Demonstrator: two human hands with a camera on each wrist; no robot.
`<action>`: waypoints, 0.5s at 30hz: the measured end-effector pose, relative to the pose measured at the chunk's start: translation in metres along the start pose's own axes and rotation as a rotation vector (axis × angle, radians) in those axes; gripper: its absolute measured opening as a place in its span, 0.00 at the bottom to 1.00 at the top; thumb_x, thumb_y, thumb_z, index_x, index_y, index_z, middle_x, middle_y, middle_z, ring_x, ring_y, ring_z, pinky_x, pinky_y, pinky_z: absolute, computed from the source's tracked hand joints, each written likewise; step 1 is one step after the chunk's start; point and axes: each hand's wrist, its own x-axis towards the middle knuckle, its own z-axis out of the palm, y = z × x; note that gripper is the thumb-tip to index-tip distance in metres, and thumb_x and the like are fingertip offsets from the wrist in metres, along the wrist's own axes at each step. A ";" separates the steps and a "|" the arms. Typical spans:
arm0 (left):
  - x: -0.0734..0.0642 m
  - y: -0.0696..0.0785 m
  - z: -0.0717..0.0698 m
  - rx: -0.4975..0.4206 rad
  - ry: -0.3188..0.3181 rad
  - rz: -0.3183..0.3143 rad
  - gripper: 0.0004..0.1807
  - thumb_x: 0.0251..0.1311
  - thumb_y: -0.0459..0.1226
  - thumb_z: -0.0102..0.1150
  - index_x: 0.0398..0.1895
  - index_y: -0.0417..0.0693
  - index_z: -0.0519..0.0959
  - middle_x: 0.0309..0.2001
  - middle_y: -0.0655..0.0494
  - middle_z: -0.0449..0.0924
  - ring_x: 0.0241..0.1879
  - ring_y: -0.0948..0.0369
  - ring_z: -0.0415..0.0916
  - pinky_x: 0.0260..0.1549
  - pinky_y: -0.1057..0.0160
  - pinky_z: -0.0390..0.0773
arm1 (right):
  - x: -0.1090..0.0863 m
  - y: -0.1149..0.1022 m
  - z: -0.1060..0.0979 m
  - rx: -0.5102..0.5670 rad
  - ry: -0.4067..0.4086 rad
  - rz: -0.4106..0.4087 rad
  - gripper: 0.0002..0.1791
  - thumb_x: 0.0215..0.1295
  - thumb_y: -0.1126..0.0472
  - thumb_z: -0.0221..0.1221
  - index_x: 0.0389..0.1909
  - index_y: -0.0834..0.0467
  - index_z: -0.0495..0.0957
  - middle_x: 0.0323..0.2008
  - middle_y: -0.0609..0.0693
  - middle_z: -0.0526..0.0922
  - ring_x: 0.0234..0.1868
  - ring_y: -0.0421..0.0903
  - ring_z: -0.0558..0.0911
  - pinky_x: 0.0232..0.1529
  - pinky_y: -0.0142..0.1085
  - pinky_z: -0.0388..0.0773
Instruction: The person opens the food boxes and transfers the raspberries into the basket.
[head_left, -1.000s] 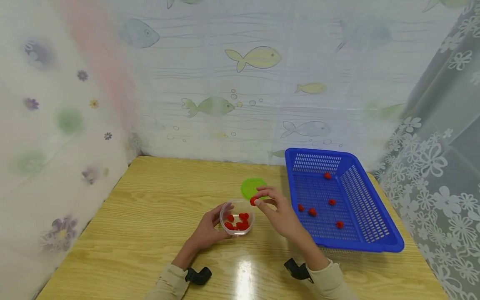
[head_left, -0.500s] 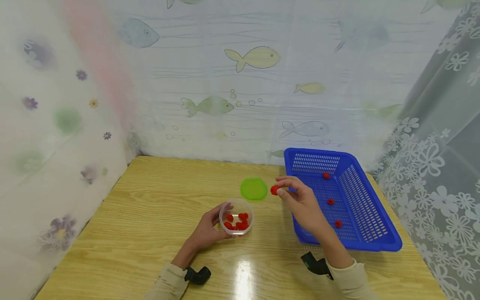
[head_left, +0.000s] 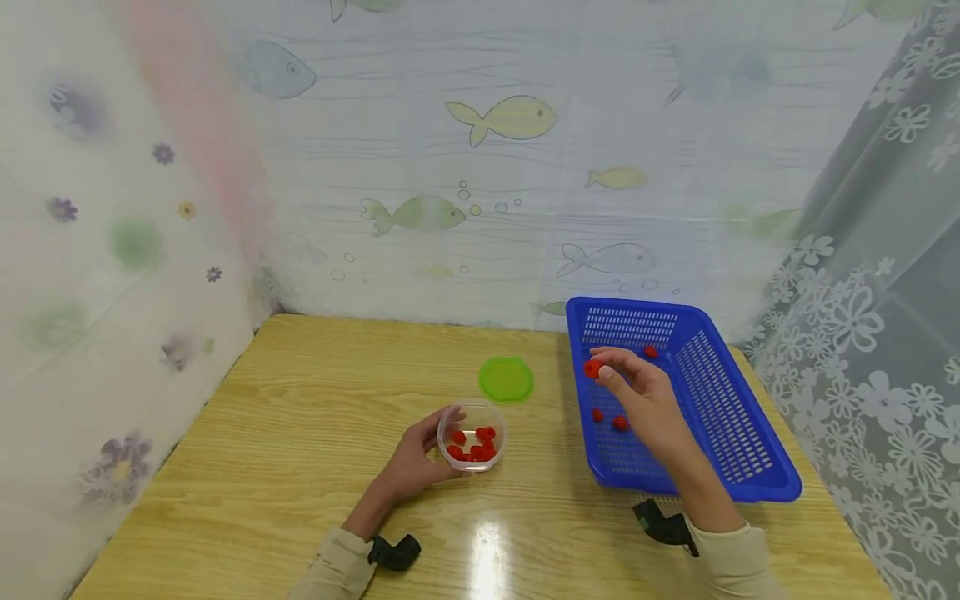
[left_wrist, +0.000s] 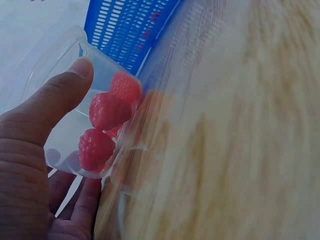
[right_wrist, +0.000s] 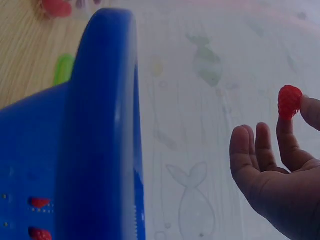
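My left hand (head_left: 412, 467) holds a round clear plastic container (head_left: 471, 419) at its side on the table, thumb and fingers on either side of the wall. Several raspberries (left_wrist: 96, 150) lie at the bottom of it, close up in the left wrist view. Between thumb and fingertip, my right hand (head_left: 651, 407) pinches a single raspberry (right_wrist: 289, 101), raised over the left part of a blue plastic basket (head_left: 789, 482). Other raspberries (head_left: 620, 423) rest on the basket floor, part of which is hidden behind my right hand and forearm.
A flat green lid (head_left: 507, 379) lies on the wooden table (head_left: 322, 392) behind the container, left of the basket. Behind the table hangs a fish-patterned curtain (head_left: 420, 275). Each wrist carries a black camera mount (head_left: 395, 552).
My right hand, with the raspberry pinched in it, has moved right from beside the container to over the basket. The left hand and container stay in place.
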 end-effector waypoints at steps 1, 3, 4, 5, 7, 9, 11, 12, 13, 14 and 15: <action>0.000 0.000 0.000 -0.001 0.001 0.000 0.49 0.51 0.32 0.78 0.77 0.45 0.63 0.70 0.43 0.71 0.70 0.48 0.69 0.65 0.72 0.69 | -0.001 0.001 -0.003 0.003 0.001 0.000 0.18 0.80 0.60 0.51 0.57 0.70 0.76 0.56 0.37 0.80 0.52 0.34 0.82 0.55 0.24 0.78; 0.000 0.000 0.000 -0.001 0.003 0.001 0.49 0.51 0.32 0.78 0.77 0.44 0.63 0.70 0.43 0.71 0.70 0.48 0.70 0.64 0.73 0.69 | -0.002 0.004 -0.008 0.007 0.002 0.005 0.19 0.80 0.59 0.51 0.59 0.70 0.75 0.54 0.37 0.81 0.49 0.35 0.83 0.54 0.24 0.79; 0.000 0.000 0.000 -0.004 0.003 0.001 0.49 0.51 0.32 0.78 0.77 0.44 0.63 0.70 0.42 0.71 0.69 0.47 0.70 0.64 0.73 0.69 | -0.003 0.005 -0.010 0.003 0.003 0.006 0.19 0.81 0.59 0.50 0.59 0.70 0.75 0.52 0.37 0.81 0.48 0.35 0.84 0.53 0.24 0.79; 0.000 0.000 0.000 -0.007 0.003 0.002 0.49 0.51 0.31 0.78 0.77 0.44 0.63 0.70 0.42 0.71 0.69 0.47 0.70 0.64 0.73 0.69 | -0.003 0.006 -0.013 0.000 0.005 0.007 0.19 0.81 0.59 0.50 0.60 0.71 0.75 0.51 0.38 0.81 0.47 0.35 0.85 0.53 0.24 0.79; 0.000 0.001 0.000 -0.014 0.002 0.003 0.49 0.51 0.31 0.78 0.77 0.43 0.63 0.70 0.41 0.71 0.70 0.46 0.69 0.64 0.73 0.69 | -0.004 0.007 -0.017 -0.004 0.006 0.007 0.20 0.81 0.59 0.49 0.60 0.71 0.75 0.50 0.38 0.81 0.46 0.35 0.85 0.52 0.24 0.79; 0.000 0.001 0.000 -0.020 0.000 0.002 0.49 0.51 0.31 0.78 0.77 0.43 0.63 0.70 0.41 0.71 0.70 0.46 0.69 0.64 0.72 0.70 | -0.004 0.008 -0.022 -0.007 0.009 0.003 0.19 0.81 0.60 0.49 0.59 0.72 0.75 0.49 0.38 0.81 0.46 0.35 0.85 0.52 0.24 0.79; 0.000 0.001 0.000 -0.021 0.001 0.001 0.50 0.51 0.31 0.78 0.77 0.44 0.63 0.70 0.41 0.71 0.70 0.46 0.69 0.64 0.72 0.70 | -0.005 0.009 -0.027 -0.011 0.012 0.001 0.19 0.81 0.60 0.49 0.59 0.72 0.74 0.48 0.37 0.82 0.46 0.35 0.85 0.52 0.24 0.79; 0.000 0.001 0.000 -0.021 0.001 0.003 0.49 0.51 0.31 0.78 0.77 0.43 0.63 0.70 0.40 0.71 0.70 0.45 0.69 0.64 0.72 0.70 | -0.005 0.009 -0.030 -0.016 0.014 0.001 0.19 0.81 0.60 0.49 0.58 0.72 0.74 0.48 0.37 0.82 0.46 0.35 0.85 0.52 0.24 0.79; 0.000 0.001 0.000 -0.020 0.001 0.002 0.49 0.51 0.31 0.78 0.77 0.43 0.63 0.70 0.40 0.71 0.70 0.45 0.69 0.64 0.72 0.70 | -0.005 0.010 -0.033 -0.023 0.017 0.002 0.19 0.81 0.60 0.49 0.58 0.72 0.74 0.48 0.36 0.82 0.45 0.35 0.85 0.51 0.24 0.79; 0.000 0.001 0.000 -0.020 0.000 0.001 0.50 0.51 0.31 0.78 0.77 0.43 0.63 0.70 0.40 0.71 0.70 0.45 0.69 0.64 0.72 0.70 | -0.005 0.011 -0.036 -0.031 0.022 0.004 0.19 0.81 0.59 0.49 0.58 0.71 0.74 0.47 0.36 0.82 0.45 0.35 0.85 0.51 0.24 0.79; 0.000 0.001 0.000 -0.020 0.001 0.002 0.49 0.51 0.31 0.78 0.77 0.43 0.63 0.70 0.40 0.71 0.70 0.45 0.69 0.64 0.71 0.70 | -0.005 0.012 -0.040 -0.039 0.026 0.006 0.19 0.81 0.59 0.48 0.58 0.71 0.75 0.47 0.35 0.82 0.45 0.34 0.85 0.50 0.24 0.79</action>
